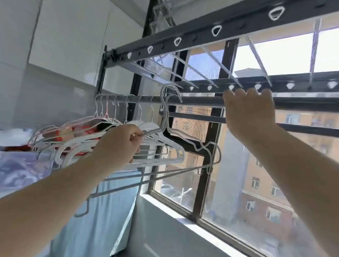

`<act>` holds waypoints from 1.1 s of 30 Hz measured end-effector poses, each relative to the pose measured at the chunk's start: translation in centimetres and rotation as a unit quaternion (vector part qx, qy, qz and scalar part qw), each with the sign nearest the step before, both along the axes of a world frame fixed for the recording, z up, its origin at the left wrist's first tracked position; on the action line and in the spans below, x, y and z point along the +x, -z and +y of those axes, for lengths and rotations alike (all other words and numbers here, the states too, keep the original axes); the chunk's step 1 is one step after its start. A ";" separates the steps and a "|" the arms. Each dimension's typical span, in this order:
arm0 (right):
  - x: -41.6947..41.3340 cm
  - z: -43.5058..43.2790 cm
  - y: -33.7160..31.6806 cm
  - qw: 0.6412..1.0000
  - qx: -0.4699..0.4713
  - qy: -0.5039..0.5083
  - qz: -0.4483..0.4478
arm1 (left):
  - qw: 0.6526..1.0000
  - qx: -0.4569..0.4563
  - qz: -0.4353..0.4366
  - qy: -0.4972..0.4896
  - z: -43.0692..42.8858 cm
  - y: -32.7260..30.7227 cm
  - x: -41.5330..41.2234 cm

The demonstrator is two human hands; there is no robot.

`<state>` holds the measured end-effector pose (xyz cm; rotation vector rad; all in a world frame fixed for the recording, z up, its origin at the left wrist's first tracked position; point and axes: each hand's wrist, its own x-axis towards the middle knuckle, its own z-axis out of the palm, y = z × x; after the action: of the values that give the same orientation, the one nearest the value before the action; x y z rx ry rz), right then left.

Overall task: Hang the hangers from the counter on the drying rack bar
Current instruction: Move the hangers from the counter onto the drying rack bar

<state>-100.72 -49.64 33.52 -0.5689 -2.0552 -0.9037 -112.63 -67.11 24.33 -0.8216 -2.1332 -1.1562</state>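
My left hand (120, 142) pinches the shoulder wire of a grey wire hanger (199, 149), tilted, whose hook reaches up around the grey drying rack bar (197, 102); a second wire hanger sits right against it. My right hand (250, 113) rests on that same bar further right, fingers curled over it. Several white, grey and pink hangers (112, 111) hang in a row on the bar's left part. The counter is out of sight.
The dark rack frame (193, 38) with white loops runs overhead. A window (240, 196) with a dark frame lies to the right, its sill below. A blue cloth (105, 215) hangs under the hangers. White wall tiles fill the left.
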 end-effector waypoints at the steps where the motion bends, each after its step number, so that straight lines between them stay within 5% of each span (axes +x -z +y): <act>1: 0.0 0.0 0.0 1.000 -0.002 0.004 0.002 | 1.000 0.006 -0.008 0.018 0.3 0.2 -0.5; 13: -0.3 -0.2 0.5 1.000 0.010 0.015 0.011 | 0.992 0.033 -0.021 0.122 3.5 -1.4 -2.8; 33: -1.4 -0.2 0.6 1.000 0.003 0.015 0.017 | 0.991 0.000 -0.009 0.133 4.5 0.0 -3.1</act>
<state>-102.08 -49.85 32.88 -0.6095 -2.0176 -0.9115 -115.69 -62.62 24.30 -1.1264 -2.0825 -1.3012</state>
